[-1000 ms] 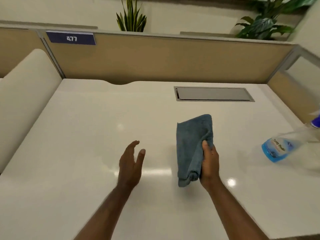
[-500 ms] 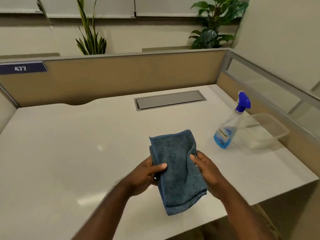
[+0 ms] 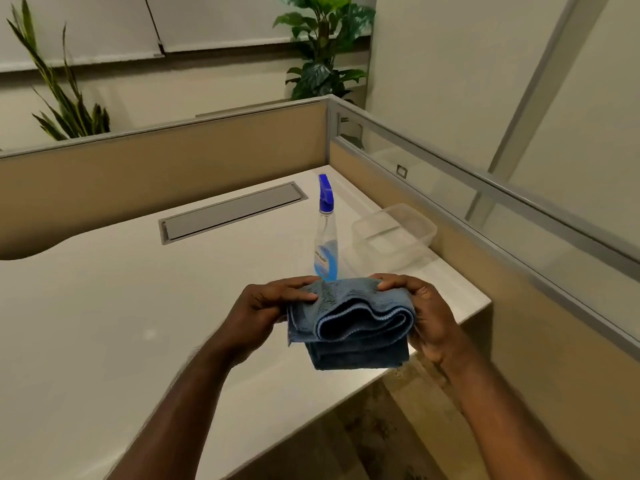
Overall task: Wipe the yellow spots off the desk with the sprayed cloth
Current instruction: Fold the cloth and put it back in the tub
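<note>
A folded blue cloth (image 3: 349, 323) hangs in the air above the white desk (image 3: 104, 323), near its front right corner. My left hand (image 3: 266, 313) pinches the cloth's left edge and my right hand (image 3: 426, 317) grips its right side, with the fold sagging between them. I see no yellow spots on the visible desk surface.
A spray bottle (image 3: 326, 233) with a blue nozzle stands just behind the cloth. A clear plastic container (image 3: 394, 237) sits to its right by the partition. A grey cable hatch (image 3: 232, 211) lies flush in the desk at the back. Beige partitions (image 3: 156, 168) enclose the back and right.
The cloth was lifted off the desk, my left hand joined in holding it, and both hands folded it over. The view swung right toward the desk's corner.
</note>
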The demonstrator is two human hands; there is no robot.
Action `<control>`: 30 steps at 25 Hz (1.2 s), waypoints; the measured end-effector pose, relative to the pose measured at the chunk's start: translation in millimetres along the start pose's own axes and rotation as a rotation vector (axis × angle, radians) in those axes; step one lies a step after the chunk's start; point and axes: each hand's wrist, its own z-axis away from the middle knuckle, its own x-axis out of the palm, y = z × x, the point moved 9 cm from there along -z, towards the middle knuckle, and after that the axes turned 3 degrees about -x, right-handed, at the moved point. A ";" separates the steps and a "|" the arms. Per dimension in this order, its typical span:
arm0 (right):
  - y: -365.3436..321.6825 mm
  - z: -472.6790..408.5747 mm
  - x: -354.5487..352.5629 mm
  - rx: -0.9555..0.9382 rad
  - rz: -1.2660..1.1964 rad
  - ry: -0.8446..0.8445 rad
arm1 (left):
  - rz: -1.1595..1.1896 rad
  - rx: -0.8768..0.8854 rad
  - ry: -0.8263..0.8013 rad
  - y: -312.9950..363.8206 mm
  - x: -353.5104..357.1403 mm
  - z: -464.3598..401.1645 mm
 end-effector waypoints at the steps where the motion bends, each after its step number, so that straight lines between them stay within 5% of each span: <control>1: -6.8 -1.9 -9.7 -0.011 -0.031 -0.030 | 0.011 -0.005 -0.014 -1.1 9.2 -10.1; 5: -42.4 -12.5 -36.0 -0.125 0.029 -0.164 | -0.096 0.025 0.042 -9.6 31.6 -50.5; 9: -66.9 -26.1 -45.0 -0.510 0.925 -0.060 | -0.386 -0.088 0.106 -41.2 62.6 -90.1; 12: -48.9 -20.7 -24.3 -0.831 1.239 -0.139 | 0.031 -0.347 0.087 -67.4 94.5 -123.0; 15: -18.3 -24.5 -28.1 -0.873 1.303 -0.198 | 0.244 -0.451 0.095 -78.5 104.4 -158.8; 20: 2.2 -59.1 -70.4 -0.546 1.194 -0.170 | 0.354 -0.442 0.231 -104.3 99.0 -190.9; 25: -9.8 -128.0 -139.9 -0.114 0.689 0.321 | 0.382 -0.386 0.283 -104.2 99.3 -214.0; 28: 33.8 -168.2 -135.8 0.366 0.218 -0.016 | 0.414 -0.361 0.310 -98.6 107.3 -231.4; 30: 41.8 -179.4 -130.5 0.511 0.064 -0.134 | 0.457 -0.345 0.379 -99.6 105.9 -243.9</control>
